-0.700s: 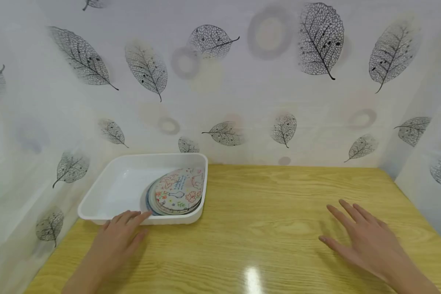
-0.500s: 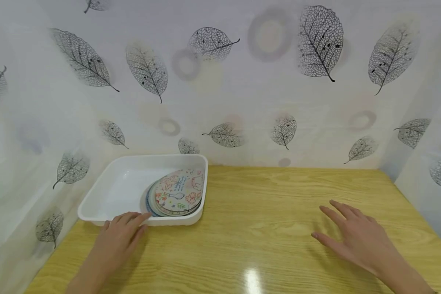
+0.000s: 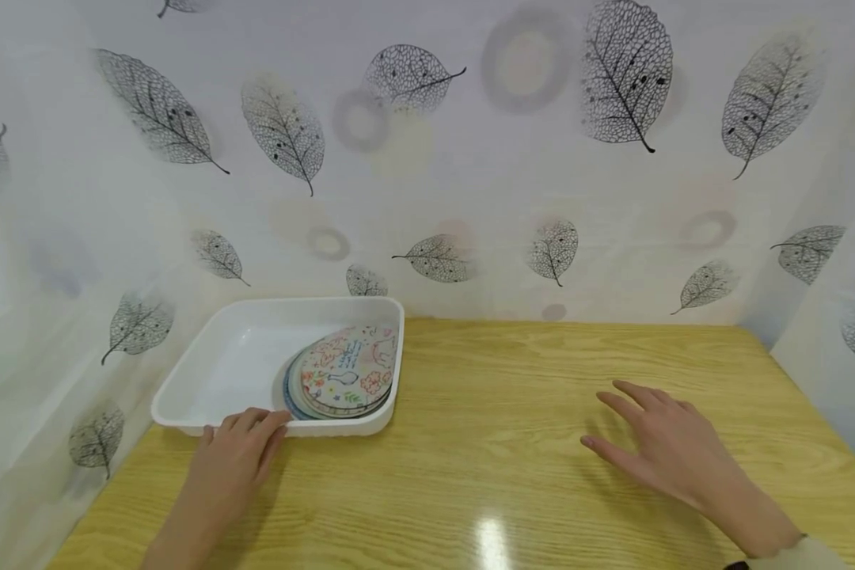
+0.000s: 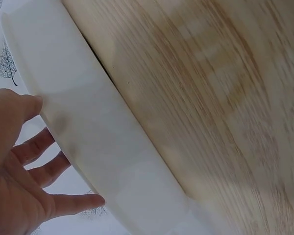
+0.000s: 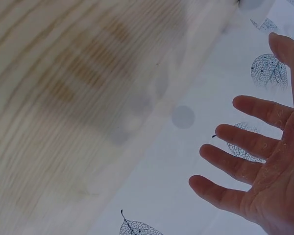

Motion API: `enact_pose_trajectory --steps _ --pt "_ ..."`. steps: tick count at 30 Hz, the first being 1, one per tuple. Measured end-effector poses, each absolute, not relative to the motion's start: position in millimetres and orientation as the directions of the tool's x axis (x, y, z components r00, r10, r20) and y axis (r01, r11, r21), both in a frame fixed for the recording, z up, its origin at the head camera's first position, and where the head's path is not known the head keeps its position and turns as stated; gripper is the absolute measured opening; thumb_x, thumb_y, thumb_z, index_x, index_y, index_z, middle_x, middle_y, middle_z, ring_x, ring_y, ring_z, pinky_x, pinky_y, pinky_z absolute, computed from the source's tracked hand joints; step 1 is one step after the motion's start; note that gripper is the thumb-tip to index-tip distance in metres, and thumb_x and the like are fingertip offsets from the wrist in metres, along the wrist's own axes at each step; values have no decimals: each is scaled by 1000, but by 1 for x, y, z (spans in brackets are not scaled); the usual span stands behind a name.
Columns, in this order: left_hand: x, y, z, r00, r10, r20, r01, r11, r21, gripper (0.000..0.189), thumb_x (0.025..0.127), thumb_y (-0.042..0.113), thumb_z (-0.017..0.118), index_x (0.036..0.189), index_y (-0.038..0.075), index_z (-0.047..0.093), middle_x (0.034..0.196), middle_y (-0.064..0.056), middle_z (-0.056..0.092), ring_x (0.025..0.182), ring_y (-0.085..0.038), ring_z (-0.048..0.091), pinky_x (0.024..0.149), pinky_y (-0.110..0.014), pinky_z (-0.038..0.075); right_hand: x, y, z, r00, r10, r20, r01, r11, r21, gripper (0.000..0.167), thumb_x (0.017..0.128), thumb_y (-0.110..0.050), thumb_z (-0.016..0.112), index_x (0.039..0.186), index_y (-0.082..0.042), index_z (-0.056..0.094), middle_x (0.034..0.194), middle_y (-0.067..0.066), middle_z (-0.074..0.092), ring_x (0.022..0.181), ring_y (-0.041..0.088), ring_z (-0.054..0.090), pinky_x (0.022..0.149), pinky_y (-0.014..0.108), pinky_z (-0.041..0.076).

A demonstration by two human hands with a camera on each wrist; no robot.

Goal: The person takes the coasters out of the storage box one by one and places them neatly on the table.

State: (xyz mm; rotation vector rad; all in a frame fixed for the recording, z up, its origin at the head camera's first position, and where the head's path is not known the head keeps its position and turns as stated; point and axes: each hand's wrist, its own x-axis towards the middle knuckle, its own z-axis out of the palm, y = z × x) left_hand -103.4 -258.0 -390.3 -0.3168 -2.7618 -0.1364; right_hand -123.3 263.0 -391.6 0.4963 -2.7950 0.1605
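A white plastic tray (image 3: 221, 380) sits on the table at the left. A stack of round plates (image 3: 345, 372) leans in its right end, the top one printed with coloured drawings. My left hand (image 3: 228, 459) holds the tray's near rim, its fingers over the edge. In the left wrist view, the thumb of that left hand (image 4: 19, 181) lies against the rim, with fingers partly hidden behind the tray wall (image 4: 103, 127). My right hand (image 3: 673, 451) hovers over the table at the right, fingers spread and holding nothing. The right wrist view shows the same right hand (image 5: 264, 166) with fingers extended.
The wooden table (image 3: 484, 435) stretches between the tray and the right hand. A white sheet printed with leaves (image 3: 470, 158) hangs behind the table and along both sides. Light reflects off the front of the tabletop.
My right hand has moved left over the table. The fingertips of my left hand have drawn in closer around the tray's rim. The tray and plates have stayed in place.
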Motion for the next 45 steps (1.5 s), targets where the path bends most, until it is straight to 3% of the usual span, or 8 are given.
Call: enact_pose_trajectory --steps 12,19,28,36,45 --pt "-99 -251 -395 -856 264 445 304 952 20 22 90 14 77 111 16 74 100 -7 72 92 -37 70 70 -65 52 -137 239 -390 -873 -376 312 -416 906 -74 63 89 -62 70 127 -13 70 133 18 67 111 43 68 83 63 54" --pt "-98 -242 -393 -883 249 398 276 961 9 22 92 17 75 113 17 74 104 -7 73 97 -36 70 74 -65 53 -150 220 -385 -857 -415 305 -454 889 -65 63 91 -63 67 130 -13 70 134 17 67 114 42 68 84 63 55" --pt "-97 -233 -394 -873 257 415 294 955 27 22 90 16 76 113 18 74 103 -6 72 97 -36 69 76 -72 51 -168 193 -382 -836 -473 277 -512 855 -87 61 94 -60 64 133 -13 68 138 16 65 119 40 66 90 61 55" --pt "-99 -225 -395 -864 258 432 299 954 28 21 91 16 76 112 18 74 103 -5 72 97 -34 69 74 -62 53 -204 155 -380 -754 -542 370 -623 768 -145 55 93 -51 70 129 -9 69 131 15 69 116 36 69 90 52 59" --pt "-99 -220 -397 -843 265 469 307 951 15 21 90 16 77 110 20 75 102 -4 73 96 -33 70 75 -65 53 -233 112 -376 -606 -637 476 -773 612 -165 42 92 -37 76 120 -6 72 117 9 75 107 25 72 93 40 59"
